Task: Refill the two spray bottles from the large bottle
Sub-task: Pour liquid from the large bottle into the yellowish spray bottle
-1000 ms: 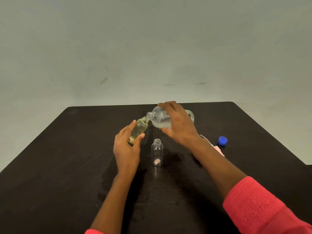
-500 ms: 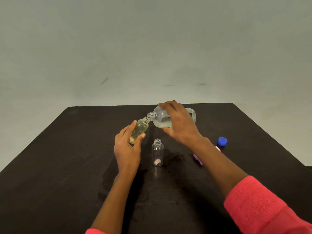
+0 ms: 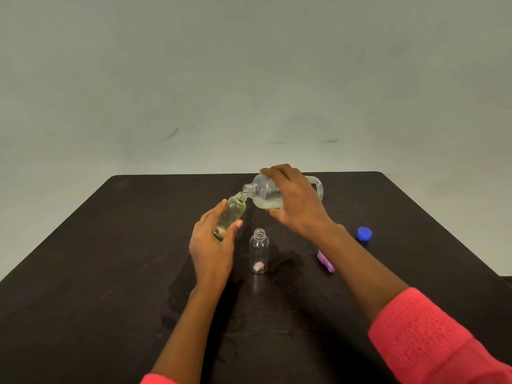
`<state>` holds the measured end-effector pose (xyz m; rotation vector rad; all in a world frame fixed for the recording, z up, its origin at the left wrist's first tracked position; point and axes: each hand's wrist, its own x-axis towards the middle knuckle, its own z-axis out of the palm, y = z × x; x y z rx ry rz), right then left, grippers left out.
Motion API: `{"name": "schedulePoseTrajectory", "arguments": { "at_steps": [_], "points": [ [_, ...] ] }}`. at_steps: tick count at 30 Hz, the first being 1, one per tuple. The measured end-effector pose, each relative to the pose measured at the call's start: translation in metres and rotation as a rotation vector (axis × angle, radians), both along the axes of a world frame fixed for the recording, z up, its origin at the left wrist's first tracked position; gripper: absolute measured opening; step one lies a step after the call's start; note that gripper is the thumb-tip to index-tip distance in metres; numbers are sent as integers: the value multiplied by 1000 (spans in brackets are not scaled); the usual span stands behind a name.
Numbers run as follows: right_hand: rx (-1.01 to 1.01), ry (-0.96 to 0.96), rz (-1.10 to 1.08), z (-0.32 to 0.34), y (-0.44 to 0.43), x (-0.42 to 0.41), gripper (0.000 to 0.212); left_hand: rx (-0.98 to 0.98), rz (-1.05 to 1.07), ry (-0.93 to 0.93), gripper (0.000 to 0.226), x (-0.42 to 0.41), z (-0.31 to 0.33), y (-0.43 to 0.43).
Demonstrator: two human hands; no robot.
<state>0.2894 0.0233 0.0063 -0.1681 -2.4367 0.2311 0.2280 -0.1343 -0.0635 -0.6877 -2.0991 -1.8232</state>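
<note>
Pale grey-green wall fills the upper half of the view, and below it lies a dark matte table whose far edge runs across the middle. Near the middle of that far edge we hold two bottles mouth to mouth.

Our left hand grips a small clear plastic bottle of pale yellow liquid, with the fingers curled round its far side and the thumb pressed on the near side. It tilts so that its open neck points up and toward the far right corner. Our right hand wraps from above round a large clear plastic bottle, which lies nearly on its side with a little clear liquid pooled along its lower wall. Its open mouth touches, or sits just over, the smaller bottle's mouth.

Nearer the near edge, between our wrists, a second small clear plastic bottle stands upright and uncapped, with a pinkish bit at its bottom. A wet smear darkens the table just beside it.

Toward the right edge a round blue plastic cap rests alone. Between it and the standing bottle lies a purple plastic piece, half hidden by our right forearm. It may be a spray head, though we cannot tell. A coral-pink knitted sleeve covers that arm at the near edge.
</note>
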Motion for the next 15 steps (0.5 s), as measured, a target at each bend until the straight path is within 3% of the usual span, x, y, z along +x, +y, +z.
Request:
{"name": "schedulePoseTrajectory", "arguments": {
  "at_steps": [15],
  "points": [
    [14, -4, 11, 6, -2, 1, 73, 16, -29, -20, 48, 1, 0, 0]
  ]
}}
